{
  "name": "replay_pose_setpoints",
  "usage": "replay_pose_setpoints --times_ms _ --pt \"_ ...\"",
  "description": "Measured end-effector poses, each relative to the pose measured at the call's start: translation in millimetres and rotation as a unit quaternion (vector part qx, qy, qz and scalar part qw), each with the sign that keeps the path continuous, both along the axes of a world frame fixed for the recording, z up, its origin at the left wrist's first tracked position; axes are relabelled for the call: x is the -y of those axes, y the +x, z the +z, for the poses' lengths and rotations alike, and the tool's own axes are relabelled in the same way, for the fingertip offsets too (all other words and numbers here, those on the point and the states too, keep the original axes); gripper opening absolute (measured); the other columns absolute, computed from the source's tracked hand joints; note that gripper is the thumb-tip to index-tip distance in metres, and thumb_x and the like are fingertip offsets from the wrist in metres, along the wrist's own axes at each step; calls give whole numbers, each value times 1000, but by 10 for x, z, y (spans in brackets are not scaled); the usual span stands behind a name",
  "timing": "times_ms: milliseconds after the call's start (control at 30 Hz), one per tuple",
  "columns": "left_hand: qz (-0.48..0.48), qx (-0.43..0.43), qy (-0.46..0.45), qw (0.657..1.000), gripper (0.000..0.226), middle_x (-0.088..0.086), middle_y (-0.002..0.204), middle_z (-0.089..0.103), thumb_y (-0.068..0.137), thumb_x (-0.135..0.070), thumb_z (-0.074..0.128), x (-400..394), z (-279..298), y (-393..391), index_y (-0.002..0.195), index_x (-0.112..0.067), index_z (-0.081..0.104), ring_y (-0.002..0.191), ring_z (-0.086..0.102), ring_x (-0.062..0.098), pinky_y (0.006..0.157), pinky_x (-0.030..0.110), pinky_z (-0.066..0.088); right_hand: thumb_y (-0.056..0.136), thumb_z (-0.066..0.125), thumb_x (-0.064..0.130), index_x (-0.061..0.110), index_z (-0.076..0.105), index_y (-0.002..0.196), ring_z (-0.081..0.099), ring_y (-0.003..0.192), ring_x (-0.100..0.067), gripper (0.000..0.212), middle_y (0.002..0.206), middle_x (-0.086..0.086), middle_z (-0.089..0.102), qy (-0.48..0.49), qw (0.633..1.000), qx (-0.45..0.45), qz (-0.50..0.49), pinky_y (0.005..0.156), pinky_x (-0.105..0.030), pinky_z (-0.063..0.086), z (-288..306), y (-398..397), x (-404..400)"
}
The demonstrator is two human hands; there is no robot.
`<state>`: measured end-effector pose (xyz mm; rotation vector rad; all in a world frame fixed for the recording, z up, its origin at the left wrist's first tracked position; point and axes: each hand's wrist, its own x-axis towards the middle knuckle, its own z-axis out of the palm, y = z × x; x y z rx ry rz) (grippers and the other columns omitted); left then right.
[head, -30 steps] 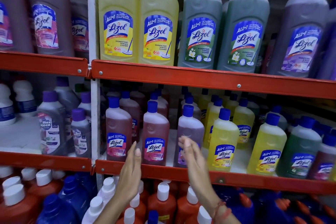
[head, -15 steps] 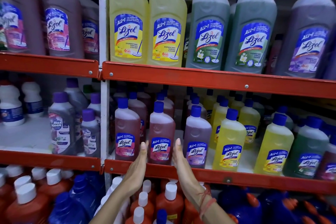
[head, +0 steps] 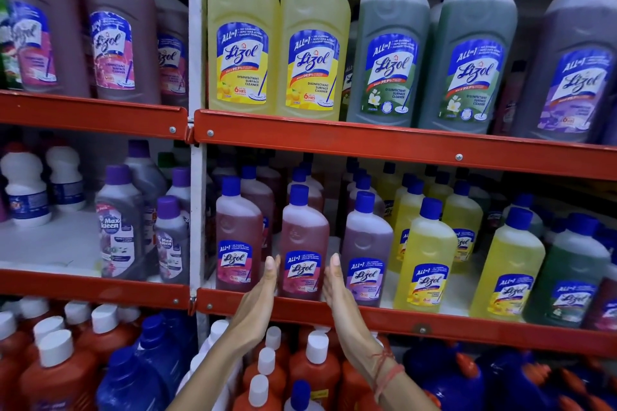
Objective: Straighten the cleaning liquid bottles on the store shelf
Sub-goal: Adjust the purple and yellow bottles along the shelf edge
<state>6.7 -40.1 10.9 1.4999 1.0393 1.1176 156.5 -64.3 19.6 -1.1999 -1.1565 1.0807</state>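
Observation:
On the middle shelf's front row stands a pink Lizol bottle [head: 304,243] with a blue cap, upright, label facing me. My left hand [head: 262,294] lies flat along its left side and my right hand [head: 335,287] flat along its right side, fingers straight and pointing up. Both palms sit at the bottle's lower half, touching or nearly touching; no finger wraps it. Another pink bottle [head: 237,237] stands to its left and a purple one [head: 365,253] to its right. Yellow bottles [head: 427,260] and a green bottle [head: 574,277] continue the row rightward.
The red shelf rail [head: 434,320] runs just under my hands. Large Lizol bottles [head: 242,43] fill the upper shelf. Orange bottles with white caps [head: 60,374] and blue jugs [head: 133,377] crowd the lower shelf. Max Kleen bottles [head: 117,230] stand beyond the white upright [head: 197,210].
Both hands rose from below the rail and closed in from apart, now flanking the pink bottle. The camera has moved closer to the shelf.

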Motion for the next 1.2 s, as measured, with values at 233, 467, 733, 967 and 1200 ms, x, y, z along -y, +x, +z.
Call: replay_pose_setpoints --times_ms 233,467,733,967,1200 --pt "21 7 7 1000 93 -16 134 49 57 -99 14 83 0 20 134 -53 38 128 45 10 117 45 27 78 31 71 45 51 107 56 94 9 43 95 30 58 22 1000 15 -1 91 -14 39 44 51 122" --pt "196 36 137 970 58 -8 100 66 89 -57 25 385 -30 372 109 -18 62 100 60 7 84 23 45 94 41 44 23 72 96 70 99 -11 37 101 2 76 117 977 -16 -176 95 -34 52 -60 417 389" --pt "23 26 -4 999 83 -4 134 53 80 -73 19 369 105 915 140 -23 45 131 46 16 112 34 33 98 37 44 31 49 131 46 109 -7 38 115 12 52 73 978 8 -198 93 -24 33 37 661 458" --pt "23 26 -31 999 70 -10 95 61 70 -75 14 337 173 1025 98 -31 60 80 54 -1 88 29 37 82 38 71 25 67 115 65 105 -10 63 110 4 72 30 985 3 -169 94 -31 49 -91 722 355" --pt "-5 -11 -36 999 80 -19 86 62 64 -91 8 301 157 1109 89 -43 66 89 57 2 93 31 37 74 37 76 25 70 112 64 109 -15 72 112 3 73 19 981 0 -191 105 -40 44 -52 776 428"
